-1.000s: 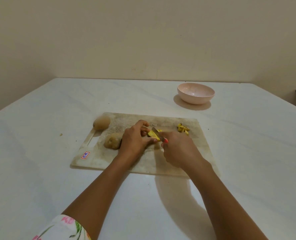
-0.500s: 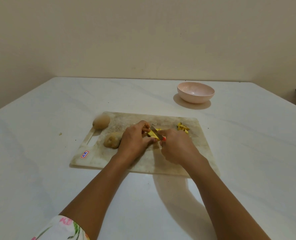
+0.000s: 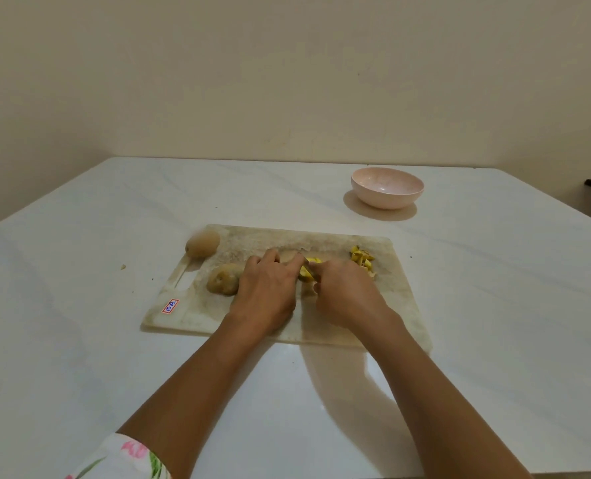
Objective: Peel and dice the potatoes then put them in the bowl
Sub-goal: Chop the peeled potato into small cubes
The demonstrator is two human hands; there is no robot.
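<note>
Near on the cutting board (image 3: 197, 316), the left hand (image 3: 266, 293) pinches the peeled potato (image 3: 313, 261) and the right hand (image 3: 347, 295) curls round the knife (image 3: 307, 273). Its blade, raised a second ago, has sunk into the flesh — another cut made. Diced pieces (image 3: 362, 260) lie right, unpeeled potatoes (image 3: 223, 279) left. Far right, the bowl (image 3: 387, 198) holds nothing — much remains.

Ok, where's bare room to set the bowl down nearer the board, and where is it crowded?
Bare table right of the cutting board, nearer than the bowl, and left of the board. Crowded: mid-board, where left hand and right hand meet at the peeled potato, an unpeeled potato beside them, diced pieces far right.
</note>
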